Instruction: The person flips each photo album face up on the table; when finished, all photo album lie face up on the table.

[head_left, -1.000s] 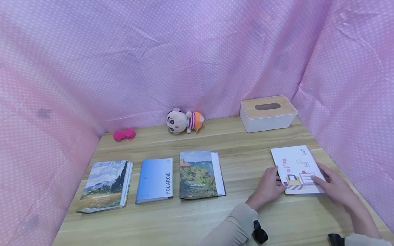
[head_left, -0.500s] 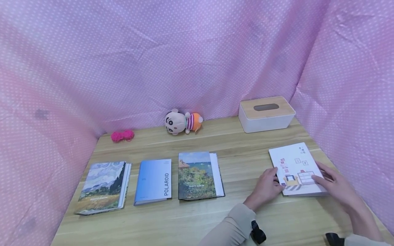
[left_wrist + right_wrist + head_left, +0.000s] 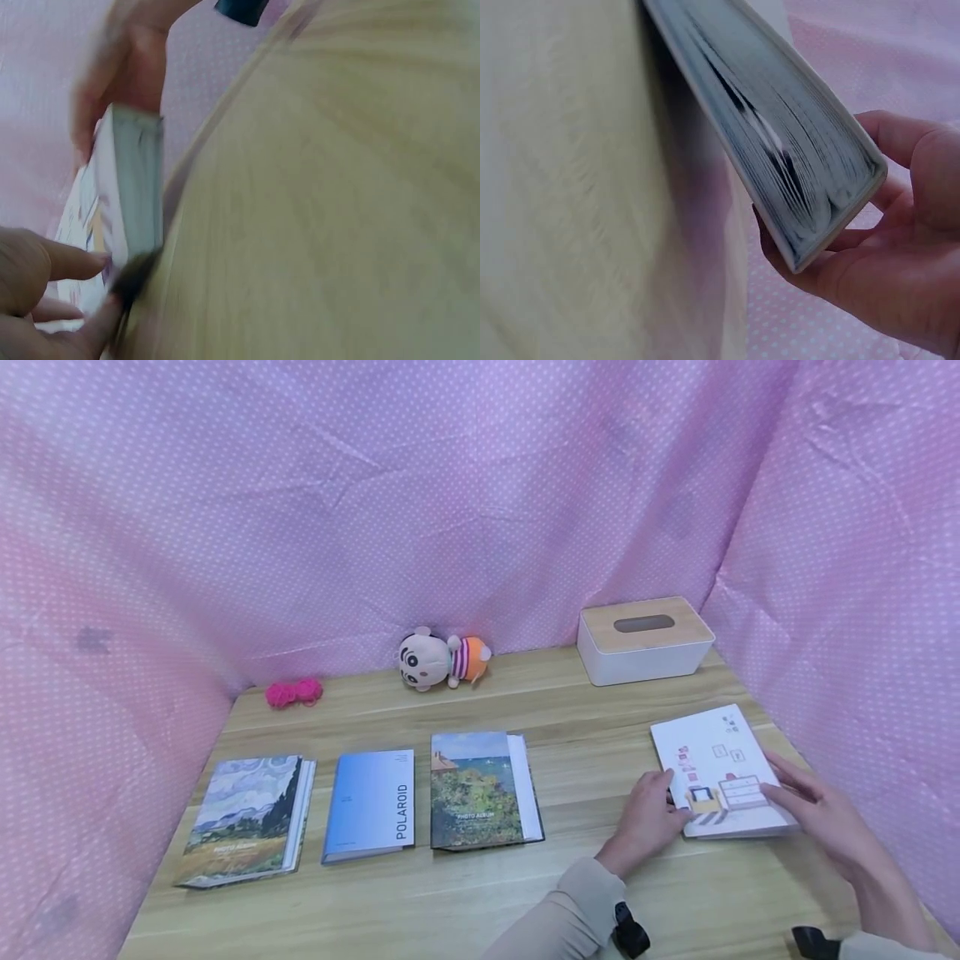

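Observation:
A white photo album (image 3: 712, 747) with a drawn room on its cover lies between both hands at the right of the table. My left hand (image 3: 641, 818) pinches its left edge near the lower corner. At the opposite side, my right hand (image 3: 821, 814) holds the spine, thumb on the cover and fingers beneath. The right wrist view shows the page block (image 3: 772, 127) end-on, tilted, with that side raised off the table. In the left wrist view the album's lower edge (image 3: 139, 180) faces me, and the left fingers (image 3: 64, 262) are blurred.
To the left lie a landscape album (image 3: 240, 818), a blue Polaroid album (image 3: 367, 802) and a seaside-garden album (image 3: 476, 793). Along the back are pink yarn (image 3: 294, 692), a plush toy (image 3: 442, 660) and a tissue box (image 3: 645, 639). A dotted pink curtain (image 3: 450, 502) surrounds the wooden table (image 3: 390, 906).
The white album has turned slightly, and its right side has risen a little in my right hand. Both hands keep their hold. The head view has shifted slightly.

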A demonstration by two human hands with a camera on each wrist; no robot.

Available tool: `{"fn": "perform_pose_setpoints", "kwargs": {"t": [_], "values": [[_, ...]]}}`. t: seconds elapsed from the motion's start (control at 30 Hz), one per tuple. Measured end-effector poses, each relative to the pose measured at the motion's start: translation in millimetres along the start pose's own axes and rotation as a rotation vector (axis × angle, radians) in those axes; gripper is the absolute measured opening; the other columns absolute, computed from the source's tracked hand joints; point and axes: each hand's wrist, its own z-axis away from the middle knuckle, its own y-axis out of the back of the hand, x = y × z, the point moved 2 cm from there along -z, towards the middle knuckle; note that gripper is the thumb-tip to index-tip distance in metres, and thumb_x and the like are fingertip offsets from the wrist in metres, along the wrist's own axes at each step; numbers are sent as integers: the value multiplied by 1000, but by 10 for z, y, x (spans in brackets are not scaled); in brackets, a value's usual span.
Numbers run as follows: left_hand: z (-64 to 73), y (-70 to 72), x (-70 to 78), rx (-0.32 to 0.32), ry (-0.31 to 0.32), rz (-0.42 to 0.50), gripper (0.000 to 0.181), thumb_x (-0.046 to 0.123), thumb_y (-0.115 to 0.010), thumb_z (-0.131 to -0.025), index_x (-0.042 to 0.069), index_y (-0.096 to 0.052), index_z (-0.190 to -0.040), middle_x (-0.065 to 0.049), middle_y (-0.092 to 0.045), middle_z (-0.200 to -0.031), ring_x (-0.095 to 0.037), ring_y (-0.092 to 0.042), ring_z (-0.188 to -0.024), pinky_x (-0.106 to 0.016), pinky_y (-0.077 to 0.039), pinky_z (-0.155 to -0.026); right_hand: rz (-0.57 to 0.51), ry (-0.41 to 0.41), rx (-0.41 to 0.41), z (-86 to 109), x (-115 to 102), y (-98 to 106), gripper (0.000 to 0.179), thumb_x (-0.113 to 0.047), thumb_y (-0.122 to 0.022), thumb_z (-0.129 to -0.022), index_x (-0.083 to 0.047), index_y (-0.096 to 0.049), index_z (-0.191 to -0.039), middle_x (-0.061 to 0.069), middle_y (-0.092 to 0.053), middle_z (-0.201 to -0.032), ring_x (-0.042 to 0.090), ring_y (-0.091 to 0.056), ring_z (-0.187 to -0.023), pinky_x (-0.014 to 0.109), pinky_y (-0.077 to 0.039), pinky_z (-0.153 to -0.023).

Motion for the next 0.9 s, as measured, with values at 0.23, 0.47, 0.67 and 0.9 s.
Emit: {"fn": "perform_pose_setpoints", "kwargs": {"t": [0.23,0.47,0.67,0.9], "values": [[100,8,135,71,-62,-148,48,33,-73,-84,15,-61,-126,-4,-47,-136,-10,-45,-125,-17,-40,-101,10,-16,18,-11,-74,6,70,-36,-53,-98,-13,-17,-153,34,-20,-151,-20,-36,-107,-2,-34,-77],[124,17,145,19,19,-116,61,48,-68,-84,26,-51,-138,-1,-42,-141,-11,-43,-123,-23,-43,-98,13,-65,-12,-40,-157,-9,79,-39,-52,-98,-1,-9,-152,32,-14,-153,5,-30,-137,-2,-35,-76],[99,34,84,-30,21,-110,66,54,-64,-84,26,-46,-142,1,-41,-144,-12,-40,-126,-27,-43,-100,-18,-18,4,-62,-244,-7,76,-36,-53,-98,2,-12,-151,29,-14,-154,-11,-30,-127,-2,-34,-77],[47,94,26,-53,-42,-53,67,53,-63,-86,24,-44,-143,1,-41,-143,-11,-43,-126,-24,-42,-101,-51,28,-1,-73,-358,-25,73,-32,-54,-98,-4,-15,-153,16,-16,-159,-19,-33,-117,-1,-36,-79]]}}
